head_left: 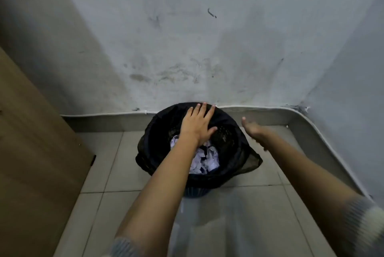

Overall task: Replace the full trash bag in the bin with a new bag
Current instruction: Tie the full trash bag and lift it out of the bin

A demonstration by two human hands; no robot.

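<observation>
A round dark bin [194, 192] stands on the tiled floor against the wall. A black trash bag [249, 163] lines it, folded over the rim, with crumpled white paper [204, 161] inside. My left hand [197, 123] reaches across the bin's mouth, fingers straight and spread toward the far rim. My right hand [252, 130] hovers just right of the bin, fingers extended and holding nothing. It looks slightly blurred.
A stained white wall [187, 49] rises right behind the bin, and a second wall [353, 111] closes the corner on the right. A brown board or cabinet side [31, 132] stands on the left. Pale floor tiles [239, 225] stretch toward me.
</observation>
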